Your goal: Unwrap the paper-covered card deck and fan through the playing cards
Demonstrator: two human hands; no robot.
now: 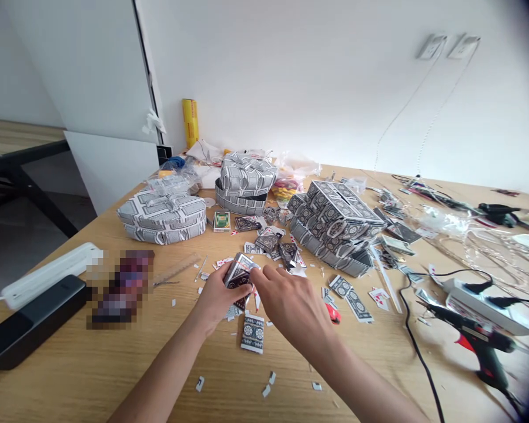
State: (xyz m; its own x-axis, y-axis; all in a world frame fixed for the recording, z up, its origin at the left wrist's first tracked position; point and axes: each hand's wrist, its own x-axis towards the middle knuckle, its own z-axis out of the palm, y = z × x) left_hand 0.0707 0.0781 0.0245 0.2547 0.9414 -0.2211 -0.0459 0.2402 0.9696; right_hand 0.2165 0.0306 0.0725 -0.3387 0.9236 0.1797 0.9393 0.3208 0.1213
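Two bare hands meet over the wooden table [92, 376], just in front of the heart-shaped patterned box [335, 226], which serves as the landmark here. The left hand [218, 299] has its fingers curled closed around a folded card piece [237, 273], a small dark patterned block of playing cards. The piece sits toward the viewer and to the left of the box, raised slightly off the table. Its long axis runs tilted, from lower left up toward the box. The right hand [291, 302] is loosely curled, thumb and forefinger reaching left to the piece's upper right edge; whether they actually pinch it cannot be told. The left hand is therefore the holding hand, and the piece lies directly left of the right fingertips.

A flat patterned card [253, 333] lies on the table below both hands. Card scraps [350, 296] lie between the hands and the box. A glue gun [476, 341] rests well to the right of the box.
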